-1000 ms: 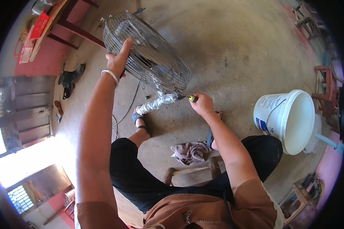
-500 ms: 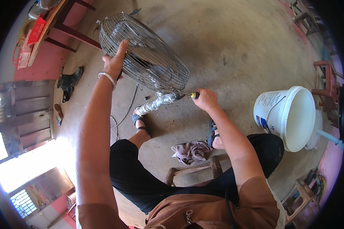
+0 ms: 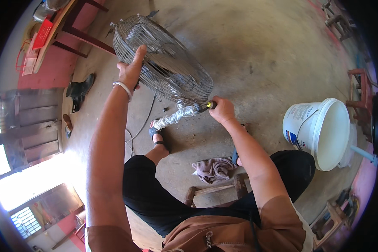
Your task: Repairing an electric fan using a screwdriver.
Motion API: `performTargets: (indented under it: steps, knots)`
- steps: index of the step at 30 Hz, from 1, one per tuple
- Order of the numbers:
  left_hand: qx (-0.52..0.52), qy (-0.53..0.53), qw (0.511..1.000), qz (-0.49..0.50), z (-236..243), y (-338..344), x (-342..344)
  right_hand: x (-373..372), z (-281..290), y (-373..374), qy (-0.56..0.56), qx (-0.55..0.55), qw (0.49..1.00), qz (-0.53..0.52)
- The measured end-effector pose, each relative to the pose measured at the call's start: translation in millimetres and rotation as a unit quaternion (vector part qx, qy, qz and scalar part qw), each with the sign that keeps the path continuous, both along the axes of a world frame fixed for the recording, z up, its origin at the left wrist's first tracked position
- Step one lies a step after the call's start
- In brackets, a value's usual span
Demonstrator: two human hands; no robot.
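Concrete floor (image 3: 256, 50) fills most of the view, grey and scuffed, with a white plastic bucket (image 3: 319, 134) lying on its side to the person's right and a crumpled pinkish rag (image 3: 214, 168) just in front of a low wooden stool (image 3: 216, 191).

Between the person's knees and the far wall stands a floor fan (image 3: 164, 63), tilted, its round wire guard facing up and toward the camera. Its neck is wrapped in silvery foil or tape (image 3: 174, 118) that runs down toward the sandalled left foot (image 3: 157, 136). The guard looks stiff but springy: thin welded wires that probably flex under a squeeze and bend for good if leaned on. The whole fan is likely top-heavy and awkward rather than truly heavy, so the outer rim ring and the neck seem the sound places to grip, not the fine spokes.

The left hand (image 3: 130, 71), a metal bangle on its wrist, rests open against the guard's rim, fingers stretched upward along the wires and thumb hooked at the edge, steadying it.

The right hand (image 3: 223, 110) is closed around a screwdriver (image 3: 209, 105) with a yellow-and-black handle, its tip meeting the fan at the bottom of the guard where the wrapped neck begins. A thin cable (image 3: 140, 128) trails over the floor beside the foot.
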State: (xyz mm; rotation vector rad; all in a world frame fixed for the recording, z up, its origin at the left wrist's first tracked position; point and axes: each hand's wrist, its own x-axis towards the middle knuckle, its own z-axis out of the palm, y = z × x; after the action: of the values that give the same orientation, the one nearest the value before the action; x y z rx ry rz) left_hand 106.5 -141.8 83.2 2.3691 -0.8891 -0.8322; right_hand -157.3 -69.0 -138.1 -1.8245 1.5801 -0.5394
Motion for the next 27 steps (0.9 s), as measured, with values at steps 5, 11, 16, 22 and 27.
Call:
performTargets:
  steps: [5, 11, 16, 22, 27]
  knots:
    - [-0.005, 0.015, 1.0, 0.0, 4.3, 2.6, -2.6, 0.7, 2.7, 5.4, 0.015, -0.005, 1.0, -0.008]
    - [-0.003, 0.032, 0.999, 0.006, 2.3, 3.0, -6.0, -3.7, 17.2, 13.5, 0.068, 0.047, 0.997, 0.009]
    - [-0.016, 0.048, 0.999, 0.01, 8.5, 8.2, -6.9, -12.8, 40.8, 19.1, 0.141, 0.098, 0.985, 0.037]
    - [-0.011, 0.054, 0.998, 0.013, 14.0, 12.9, -13.5, -34.6, 72.9, 24.0, 0.169, 0.089, 0.981, 0.037]
    - [-0.028, 0.048, 0.998, 0.023, 5.8, 9.1, -18.6, -25.0, 167.4, -5.3, 0.212, 0.128, 0.962, 0.119]
